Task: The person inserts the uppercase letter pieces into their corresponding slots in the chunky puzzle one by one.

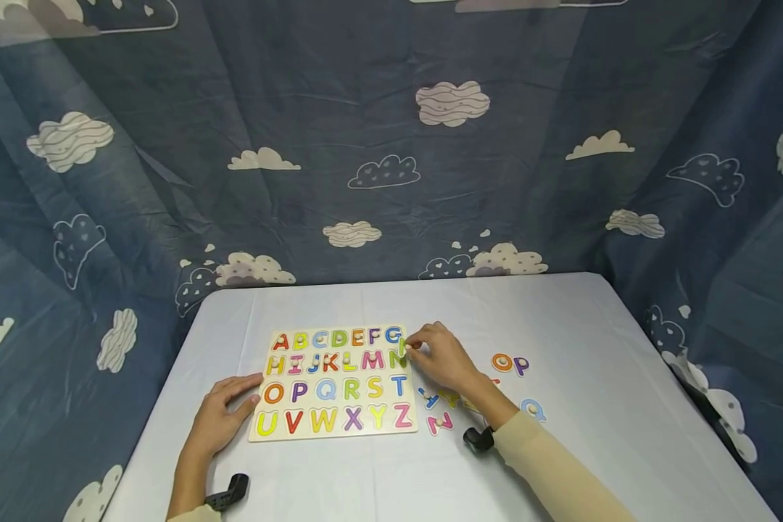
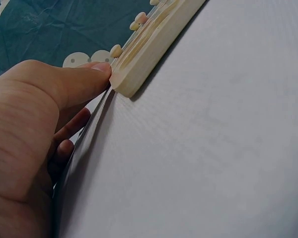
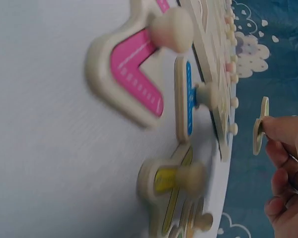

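Observation:
A wooden alphabet puzzle board (image 1: 339,429) lies on the white table, with knobbed letter pieces standing in its upper two rows. My right hand (image 1: 445,355) pinches a small green letter piece (image 1: 402,348) between thumb and fingertips, over the board's right edge beside the printed N (image 1: 396,359). In the right wrist view that letter piece (image 3: 260,128) shows nearly edge-on, raised above the table. My left hand (image 1: 220,415) rests at the board's left edge, its fingers fairly straight. In the left wrist view the thumb (image 2: 84,82) touches the board's corner (image 2: 126,87).
Right of the board lie loose knobbed letters: a pink Z (image 1: 440,423), a blue piece (image 1: 428,397), an orange O (image 1: 502,363), a purple P (image 1: 520,366), a light blue Q (image 1: 533,409). Several others are partly under the right forearm. A cloud-patterned dark curtain (image 1: 391,203) surrounds the table.

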Demonstrator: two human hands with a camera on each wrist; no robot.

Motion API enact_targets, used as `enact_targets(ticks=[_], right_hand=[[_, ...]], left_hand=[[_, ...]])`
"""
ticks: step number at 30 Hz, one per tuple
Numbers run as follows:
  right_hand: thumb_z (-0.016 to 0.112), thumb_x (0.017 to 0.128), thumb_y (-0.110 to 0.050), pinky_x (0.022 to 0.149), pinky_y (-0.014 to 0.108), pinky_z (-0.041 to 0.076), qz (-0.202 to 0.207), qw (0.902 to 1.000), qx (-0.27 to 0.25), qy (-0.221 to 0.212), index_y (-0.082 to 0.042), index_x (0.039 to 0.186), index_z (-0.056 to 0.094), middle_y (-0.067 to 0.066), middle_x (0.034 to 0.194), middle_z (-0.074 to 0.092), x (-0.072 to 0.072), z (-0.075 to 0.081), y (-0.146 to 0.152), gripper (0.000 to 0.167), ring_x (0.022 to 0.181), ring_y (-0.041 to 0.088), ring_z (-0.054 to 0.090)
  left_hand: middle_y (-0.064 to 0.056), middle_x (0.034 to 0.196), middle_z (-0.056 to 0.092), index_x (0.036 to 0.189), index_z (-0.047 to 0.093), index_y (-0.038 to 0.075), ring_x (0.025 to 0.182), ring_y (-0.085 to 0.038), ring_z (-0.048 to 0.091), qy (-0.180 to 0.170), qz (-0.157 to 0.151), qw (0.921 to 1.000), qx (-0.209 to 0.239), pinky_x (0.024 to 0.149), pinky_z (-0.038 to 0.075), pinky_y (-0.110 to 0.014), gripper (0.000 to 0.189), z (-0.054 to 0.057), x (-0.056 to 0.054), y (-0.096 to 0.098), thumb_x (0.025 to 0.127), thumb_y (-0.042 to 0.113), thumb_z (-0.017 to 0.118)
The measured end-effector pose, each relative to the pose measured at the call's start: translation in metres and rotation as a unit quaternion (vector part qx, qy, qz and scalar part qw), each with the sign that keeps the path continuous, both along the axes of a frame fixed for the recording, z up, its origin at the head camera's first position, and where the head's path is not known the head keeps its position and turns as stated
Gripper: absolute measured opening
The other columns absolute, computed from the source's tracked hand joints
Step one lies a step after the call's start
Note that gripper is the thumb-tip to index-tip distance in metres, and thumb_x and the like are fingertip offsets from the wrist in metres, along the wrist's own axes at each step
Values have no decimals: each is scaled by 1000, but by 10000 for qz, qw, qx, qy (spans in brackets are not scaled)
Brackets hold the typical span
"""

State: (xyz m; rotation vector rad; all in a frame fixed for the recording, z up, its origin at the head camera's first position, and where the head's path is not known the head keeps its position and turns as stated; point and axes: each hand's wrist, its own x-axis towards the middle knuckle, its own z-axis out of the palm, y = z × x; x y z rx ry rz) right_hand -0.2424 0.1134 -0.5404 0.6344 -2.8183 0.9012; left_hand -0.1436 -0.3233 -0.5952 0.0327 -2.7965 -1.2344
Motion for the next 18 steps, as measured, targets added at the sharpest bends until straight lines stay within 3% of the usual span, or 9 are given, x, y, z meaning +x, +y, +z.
enact_targets(ticks=[18], right_hand=[[79, 92, -23, 74, 26, 48, 329, 9980, 462, -296, -16, 100, 80, -10, 86, 65, -5, -13, -20, 11, 80, 8, 48]], left_hand=[[-10, 145, 61, 139, 66, 17, 144, -36, 41, -13, 58, 10000, -3, 118, 31, -66, 44, -1, 0, 0, 97, 25, 74]])
